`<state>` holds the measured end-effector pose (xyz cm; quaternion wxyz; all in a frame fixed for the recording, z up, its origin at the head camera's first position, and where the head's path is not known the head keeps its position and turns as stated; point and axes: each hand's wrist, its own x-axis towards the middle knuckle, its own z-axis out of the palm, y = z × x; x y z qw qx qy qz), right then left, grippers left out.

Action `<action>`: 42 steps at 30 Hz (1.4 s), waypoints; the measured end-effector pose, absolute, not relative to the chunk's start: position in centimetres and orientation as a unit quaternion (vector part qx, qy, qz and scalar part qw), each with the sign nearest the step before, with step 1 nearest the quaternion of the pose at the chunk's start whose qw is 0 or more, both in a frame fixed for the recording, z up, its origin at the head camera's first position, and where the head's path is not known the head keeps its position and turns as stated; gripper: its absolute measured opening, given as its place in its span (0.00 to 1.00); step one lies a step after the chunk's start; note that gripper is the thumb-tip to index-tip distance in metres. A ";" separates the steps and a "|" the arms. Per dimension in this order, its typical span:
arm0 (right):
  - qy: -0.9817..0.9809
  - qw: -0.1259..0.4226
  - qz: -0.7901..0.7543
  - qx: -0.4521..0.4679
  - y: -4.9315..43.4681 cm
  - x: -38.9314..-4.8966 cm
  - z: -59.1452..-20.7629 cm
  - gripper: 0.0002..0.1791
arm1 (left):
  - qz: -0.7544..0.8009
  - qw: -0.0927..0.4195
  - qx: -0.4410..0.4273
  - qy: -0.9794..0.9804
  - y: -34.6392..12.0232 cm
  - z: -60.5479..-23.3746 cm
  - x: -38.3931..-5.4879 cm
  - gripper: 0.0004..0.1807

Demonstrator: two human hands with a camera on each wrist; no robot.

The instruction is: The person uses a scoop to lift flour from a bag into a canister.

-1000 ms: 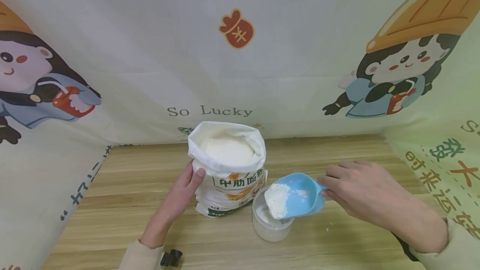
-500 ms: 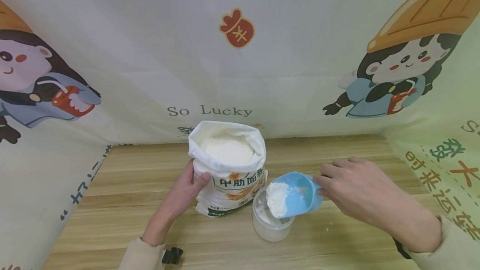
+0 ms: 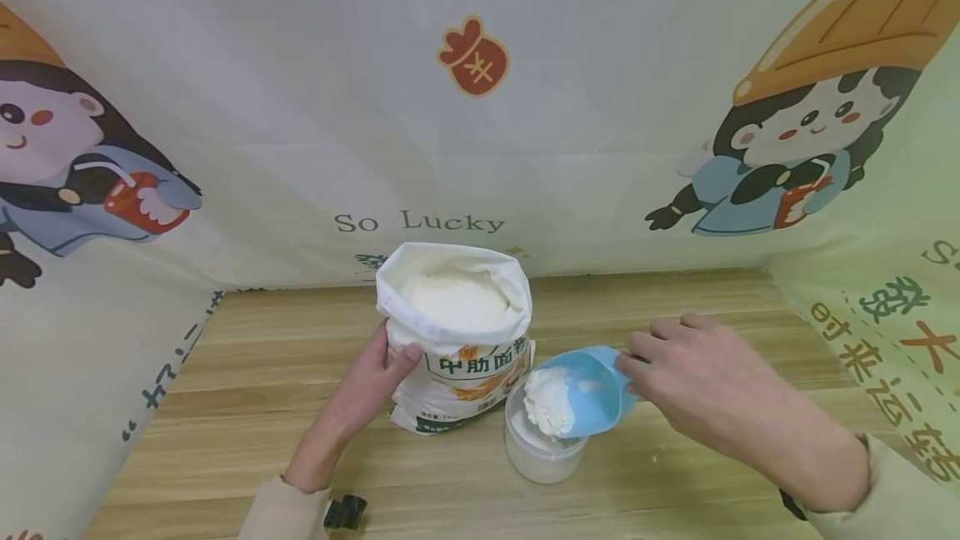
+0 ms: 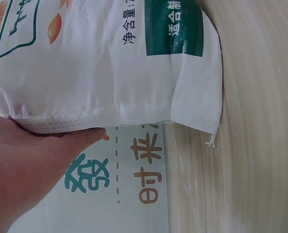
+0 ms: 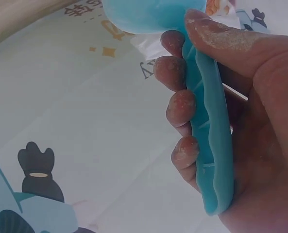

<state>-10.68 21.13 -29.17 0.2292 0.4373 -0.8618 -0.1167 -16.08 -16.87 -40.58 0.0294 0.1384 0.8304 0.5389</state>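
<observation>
An opened white flour bag point(image 3: 457, 338) stands upright on the table, its rim folded outward and flour point(image 3: 457, 300) showing inside. My left hand point(image 3: 371, 382) grips the bag's left side, thumb in front; the left wrist view shows the thumb along the stitched edge of the bag point(image 4: 100, 87). My right hand point(image 3: 693, 377) holds a light blue scoop point(image 3: 596, 402) by its handle; in the right wrist view the fingers curl round the ribbed handle point(image 5: 216, 131). A heap of flour point(image 3: 549, 405) lies at the scoop's front, over a clear round tub point(image 3: 543, 463).
The wood-grain table point(image 3: 247, 373) carries a small white speck of flour right of the tub. A printed cloth point(image 3: 600, 148) with cartoon figures hangs behind and at both sides. A black strap piece point(image 3: 345, 512) shows at the left cuff.
My right hand and the scoop have shifted slightly left, and the heap of flour has slid toward the scoop's front lip. The left thumb has moved a little right on the bag.
</observation>
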 end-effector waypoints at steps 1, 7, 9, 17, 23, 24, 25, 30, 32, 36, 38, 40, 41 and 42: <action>-0.862 0.229 -0.118 0.437 21.1 -10.7 -29.1 0.17 | 0.539 0.028 0.140 0.830 -16.9 -40.6 -16.1 0.42; -0.859 0.240 -0.123 0.436 20.9 -10.6 -29.0 0.15 | 0.543 0.026 0.143 0.827 -16.9 -40.6 -16.1 0.43; -0.857 0.245 -0.125 0.436 20.9 -10.6 -29.0 0.14 | 0.543 0.025 0.140 0.828 -17.0 -40.6 -16.1 0.42; -0.849 0.263 -0.126 0.441 20.5 -10.3 -28.9 0.14 | 0.538 0.028 0.132 0.832 -16.9 -40.6 -16.1 0.40; -0.848 0.264 -0.130 0.441 20.7 -10.2 -29.2 0.19 | 0.537 0.026 0.137 0.832 -17.0 -40.6 -16.1 0.41; -0.848 0.265 -0.129 0.441 20.7 -10.2 -29.3 0.19 | 0.537 0.026 0.139 0.832 -17.0 -40.6 -16.1 0.41; -0.847 0.265 -0.127 0.442 20.8 -10.2 -29.3 0.20 | 0.537 0.026 0.140 0.832 -17.0 -40.6 -16.1 0.41; -0.843 0.279 -0.114 0.446 21.3 -10.2 -29.6 0.19 | 0.539 0.028 0.140 0.830 -17.0 -40.6 -16.1 0.41; -0.843 0.282 -0.105 0.446 21.6 -10.2 -29.8 0.19 | 0.539 0.028 0.140 0.830 -17.0 -40.6 -16.1 0.41; -0.846 0.281 -0.077 0.446 22.3 -10.2 -30.3 0.14 | 0.538 0.024 0.145 0.830 -17.0 -40.8 -16.2 0.41; -0.847 0.284 -0.060 0.446 22.6 -10.3 -30.6 0.12 | 0.536 0.021 0.145 0.831 -17.0 -40.9 -16.2 0.41; -0.849 0.288 -0.045 0.441 23.0 -10.4 -31.0 0.24 | 0.536 0.019 0.144 0.832 -17.0 -41.0 -16.2 0.40; -0.850 0.289 -0.038 0.439 23.2 -10.5 -31.2 0.31 | 0.536 0.019 0.144 0.832 -17.0 -41.0 -16.2 0.40; -0.852 0.288 -0.032 0.436 23.4 -10.5 -31.4 0.37 | 0.535 0.019 0.144 0.832 -17.0 -41.0 -16.2 0.40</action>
